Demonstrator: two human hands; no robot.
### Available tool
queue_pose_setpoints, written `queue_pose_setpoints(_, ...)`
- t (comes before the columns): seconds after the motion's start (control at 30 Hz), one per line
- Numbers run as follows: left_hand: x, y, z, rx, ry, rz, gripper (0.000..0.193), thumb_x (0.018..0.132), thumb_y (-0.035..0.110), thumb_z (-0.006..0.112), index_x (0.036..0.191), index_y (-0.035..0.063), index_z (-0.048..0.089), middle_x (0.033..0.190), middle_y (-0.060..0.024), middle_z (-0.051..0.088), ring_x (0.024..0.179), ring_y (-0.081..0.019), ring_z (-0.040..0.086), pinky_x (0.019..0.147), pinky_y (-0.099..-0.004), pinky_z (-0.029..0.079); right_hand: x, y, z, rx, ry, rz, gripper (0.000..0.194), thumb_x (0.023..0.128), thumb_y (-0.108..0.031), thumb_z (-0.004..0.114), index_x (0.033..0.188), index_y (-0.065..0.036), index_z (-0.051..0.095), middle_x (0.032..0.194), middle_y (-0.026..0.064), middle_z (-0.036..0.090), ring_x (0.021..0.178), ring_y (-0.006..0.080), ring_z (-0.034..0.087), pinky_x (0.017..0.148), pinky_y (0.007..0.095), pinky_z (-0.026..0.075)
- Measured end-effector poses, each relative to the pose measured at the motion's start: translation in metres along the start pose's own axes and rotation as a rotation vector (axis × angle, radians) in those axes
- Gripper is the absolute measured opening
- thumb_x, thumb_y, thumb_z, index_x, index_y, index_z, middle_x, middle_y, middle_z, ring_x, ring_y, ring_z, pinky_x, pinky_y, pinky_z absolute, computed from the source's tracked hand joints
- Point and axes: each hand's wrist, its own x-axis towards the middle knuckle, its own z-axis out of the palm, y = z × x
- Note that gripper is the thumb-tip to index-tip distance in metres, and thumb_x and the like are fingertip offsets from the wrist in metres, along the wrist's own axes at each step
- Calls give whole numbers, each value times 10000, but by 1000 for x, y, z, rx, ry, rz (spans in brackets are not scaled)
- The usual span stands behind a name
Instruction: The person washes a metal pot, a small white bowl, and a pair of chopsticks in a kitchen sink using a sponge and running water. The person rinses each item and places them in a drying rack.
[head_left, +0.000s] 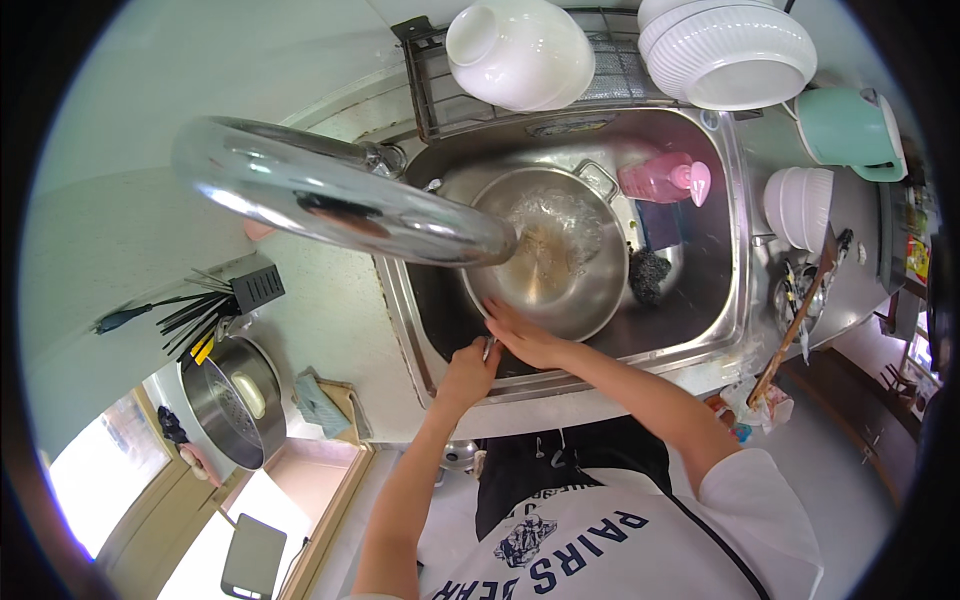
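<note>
A two-handled stainless steel pot (600, 300) stands in the metal sink (697, 322). Water (551, 247) churns inside it below the mouth of the chrome faucet (360, 225). My left hand (472, 369) is closed around the pot's near handle, which is mostly hidden by the fingers. Against the near-left rim and wall of the pot lies my right hand (525, 337), its fingers stretched out and holding nothing. Right of the pot are a black scouring pad (649, 276), a dark blue sponge or cloth (658, 225) and a pink pump bottle (656, 178) lying tilted.
Behind the sink, a wire rack (450, 112) bears white bowls (727, 56) and a white vessel (521, 52). A mint-green pitcher (847, 131) and more bowls (799, 206) are at the right. On the left are a knife block (257, 289), a large pot (225, 405) and cloths (321, 405).
</note>
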Motion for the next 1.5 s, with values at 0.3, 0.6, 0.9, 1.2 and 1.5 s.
queue_pose_setpoints(0.3,7,9,-3,55,-21,-26,456,974,397,460,893,-43,552,803,-291,631,804,-475,609,681,-515,492,-91,69,-108,-1139,312,257,484,934,-418,464,1143,-20,643,1344,159,515,1281,287,446,1097,504,275)
queue_pose_setpoints(0.6,-28,29,-31,-597,-571,-403,509,960,589,390,807,106,429,524,47,312,374,-52,267,344,-225,234,-147,-42,-107,-853,580,-101,309,923,-229,566,704,-31,658,785,119,635,886,285,604,1031,467,366)
queue_pose_setpoints(0.9,-76,79,-16,-1331,-952,-392,510,952,631,331,842,141,421,514,71,286,335,-4,216,277,-176,172,-58,-156,-101,-742,856,-434,428,930,-210,524,1288,21,480,1376,196,462,1292,362,414,1096,450,307)
queue_pose_setpoints(1.2,-64,94,-12,-1479,-898,-323,513,986,601,241,830,147,422,528,80,266,361,-1,199,300,-178,164,9,-181,-77,-795,701,-158,422,905,-211,507,1261,15,520,1240,184,562,1195,327,508,1057,497,336)
queue_pose_setpoints(1.5,-65,80,6,-1288,-805,-379,401,967,516,455,844,142,378,545,66,260,380,-24,212,332,-194,163,52,-185,-77,-185,614,-237,633,890,-226,571,1394,71,329,1413,274,394,1231,389,466,1027,360,365)
